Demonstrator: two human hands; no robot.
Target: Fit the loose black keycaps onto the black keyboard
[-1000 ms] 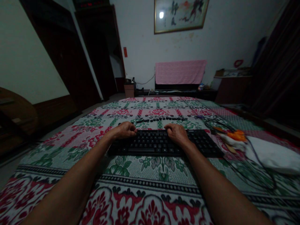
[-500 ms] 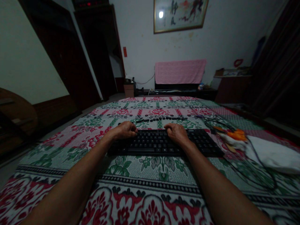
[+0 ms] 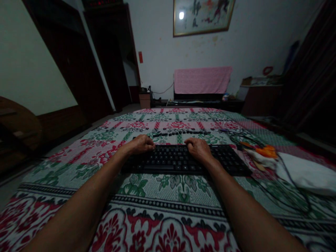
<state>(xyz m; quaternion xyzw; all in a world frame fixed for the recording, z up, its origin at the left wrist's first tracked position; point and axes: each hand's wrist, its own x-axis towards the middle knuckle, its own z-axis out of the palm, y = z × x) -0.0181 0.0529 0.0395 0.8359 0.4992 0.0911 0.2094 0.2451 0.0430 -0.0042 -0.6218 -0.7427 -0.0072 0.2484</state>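
A black computer keyboard (image 3: 165, 162) lies flat on the patterned cloth, its long side facing me. My left hand (image 3: 141, 144) is at its rear left part, fingers curled and closed at the edge; the fingertips are partly hidden. Over the rear edge, right of the middle, my right hand (image 3: 198, 148) is closed with bent fingers gripping the board. Behind the keyboard, several small black keycaps (image 3: 181, 132) stand in a loose row on the cloth.
A floral cloth (image 3: 181, 210) covers the wide surface. To the right lie a dark cable (image 3: 291, 209), an orange item (image 3: 266, 151) and a white bag or cloth (image 3: 304, 171). Farther back, a pink cloth (image 3: 202, 80) hangs over something by the wall.
Both hands stay at the keyboard in nearly the same pose. The whole view has shifted very slightly.
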